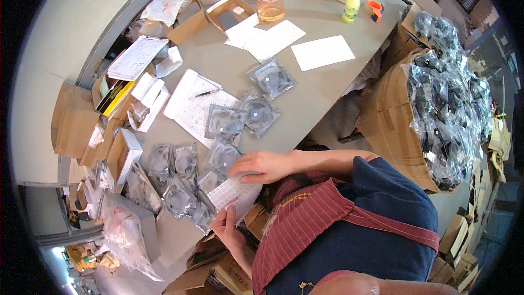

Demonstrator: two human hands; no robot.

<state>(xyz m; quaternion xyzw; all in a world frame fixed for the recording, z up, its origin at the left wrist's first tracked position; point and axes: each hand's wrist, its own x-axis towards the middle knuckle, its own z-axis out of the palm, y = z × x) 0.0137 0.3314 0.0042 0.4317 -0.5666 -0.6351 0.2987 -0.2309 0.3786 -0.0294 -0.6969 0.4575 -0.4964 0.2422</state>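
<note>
Between my two hands is a white sheet of labels (240, 192) with rows of small marks, tilted above the table's near edge. My left hand (228, 226) pinches its lower edge between thumb and fingers. My right hand (263, 166) is closed at the sheet's upper end, fingers bent over it; what the fingertips grip is partly hidden. Just beyond lies a clear bag with a round grey part (224, 155). More such bagged parts (179, 199) are grouped left of the sheet, and several others (272, 79) lie farther up the table.
A pen (207, 93) rests on a written paper pad (191, 106). Loose sheets (323, 53), a pink-lidded bottle (270, 8), a yellow-green bottle (351, 8) and an orange tape dispenser (374, 10) stand farther off. At right is a large carton (390, 125) full of bagged parts. Boxes (123, 155) line the left.
</note>
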